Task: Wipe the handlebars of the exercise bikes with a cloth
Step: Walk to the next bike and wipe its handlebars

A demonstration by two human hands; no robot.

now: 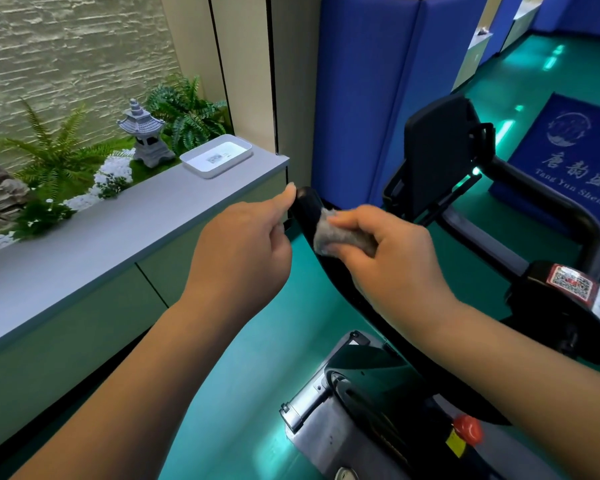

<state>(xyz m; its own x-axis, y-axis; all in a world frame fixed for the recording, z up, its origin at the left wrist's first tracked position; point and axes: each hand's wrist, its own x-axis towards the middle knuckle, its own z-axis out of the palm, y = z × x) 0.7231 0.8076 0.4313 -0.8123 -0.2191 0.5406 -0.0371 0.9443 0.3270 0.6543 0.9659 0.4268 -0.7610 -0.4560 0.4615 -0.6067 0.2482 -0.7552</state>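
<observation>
A black exercise bike fills the right half of the view. Its left handlebar (308,206) curves up to a rounded tip at the centre. My right hand (388,258) grips a grey cloth (329,232) and presses it around that bar just below the tip. My left hand (246,244) is beside the tip, fingers curled, thumb touching the end of the bar; whether the fingers hold the bar is hidden. The right handlebar (565,216) loops round at the far right. The black console (437,150) stands behind my hands.
A grey counter (125,223) runs along the left, bearing a white tray (219,155). Behind it are ferns and a small stone lantern (144,133). Blue padded panels (361,98) stand behind the bike. A blue mat (568,154) lies on the green floor. A red knob (466,431) sits low on the frame.
</observation>
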